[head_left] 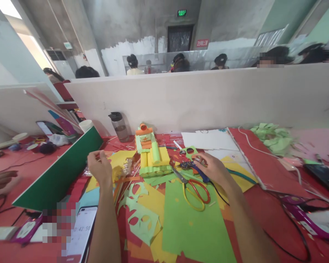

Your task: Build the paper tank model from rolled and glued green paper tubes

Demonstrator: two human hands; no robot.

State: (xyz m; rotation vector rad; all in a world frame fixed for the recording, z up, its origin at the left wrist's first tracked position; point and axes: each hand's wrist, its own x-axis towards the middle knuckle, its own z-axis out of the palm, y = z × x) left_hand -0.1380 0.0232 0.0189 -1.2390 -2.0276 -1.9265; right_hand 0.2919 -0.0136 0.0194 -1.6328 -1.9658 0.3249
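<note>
My left hand (100, 166) is raised above the left side of the table, its fingers curled in; whether it holds anything small is hidden. A clear plastic bag (85, 171) lies close by it. My right hand (210, 166) has bent fingers close together beside a blue hot glue gun (196, 168) with a black cord; what is between the fingertips is unclear. Between the hands stands a paper model tank (155, 159) of rolled yellow, green and orange paper. Scissors (190, 188) with one yellow and one red handle lie on a green sheet (193, 226).
Cut paper scraps (144, 219) cover the near table. A phone (82, 233) showing a timer lies at the left, near a green board (60, 171). A water bottle (119, 128) stands before the white partition (181, 98). Another person's hand (1, 180) is at far left.
</note>
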